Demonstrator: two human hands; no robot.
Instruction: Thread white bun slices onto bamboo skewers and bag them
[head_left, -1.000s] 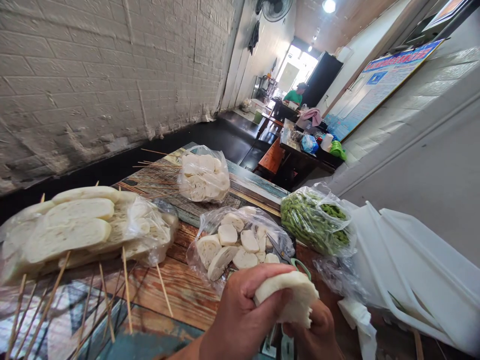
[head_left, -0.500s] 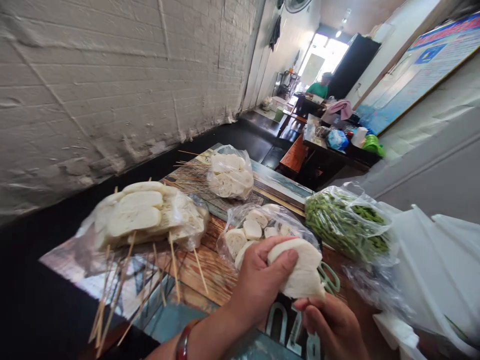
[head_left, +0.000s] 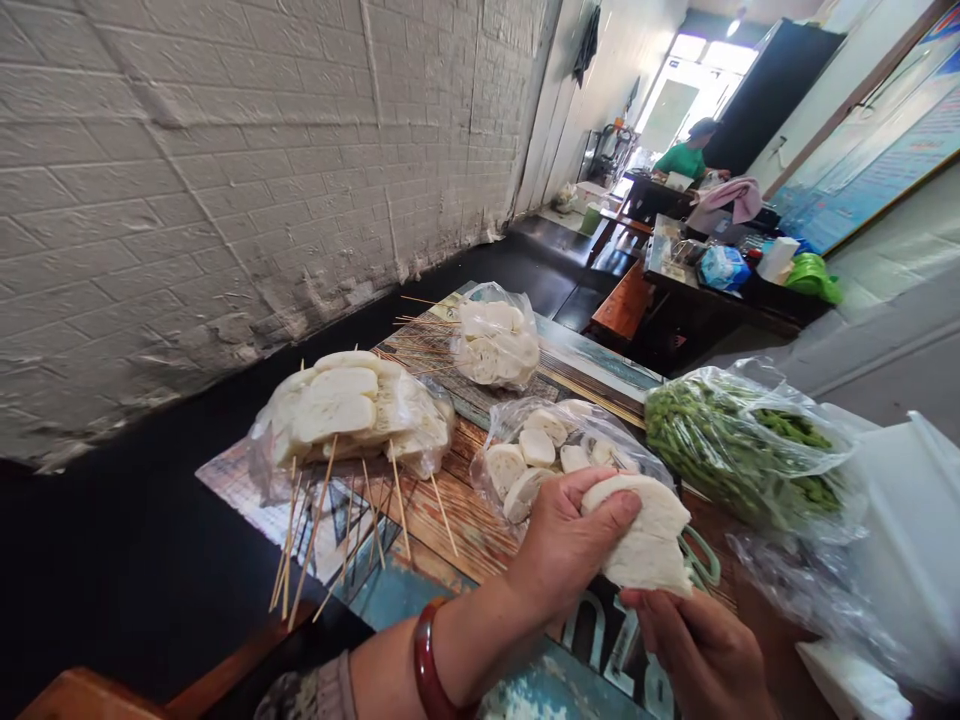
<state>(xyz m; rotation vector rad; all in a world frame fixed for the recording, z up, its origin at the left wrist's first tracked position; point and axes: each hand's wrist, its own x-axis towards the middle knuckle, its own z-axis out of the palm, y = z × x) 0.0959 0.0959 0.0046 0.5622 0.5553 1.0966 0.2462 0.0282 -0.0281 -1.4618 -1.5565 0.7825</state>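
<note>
At left on the table (head_left: 480, 520), bagged slices (head_left: 345, 405) are resting with sticks (head_left: 400, 500) already in them; farther off, more slices (head_left: 495, 345) are lying beside protruding sticks. Mid-table, loose pieces (head_left: 538, 447) are showing no sticks, so seemingly unskewered. Nearer, the fingers of the left hand (head_left: 566, 535) are clamping a white slice (head_left: 652, 535); those of the right hand (head_left: 697, 640) are curling at its lower edge, their hold unclear. At right, green vegetables (head_left: 712, 440) are sitting bagged.
</note>
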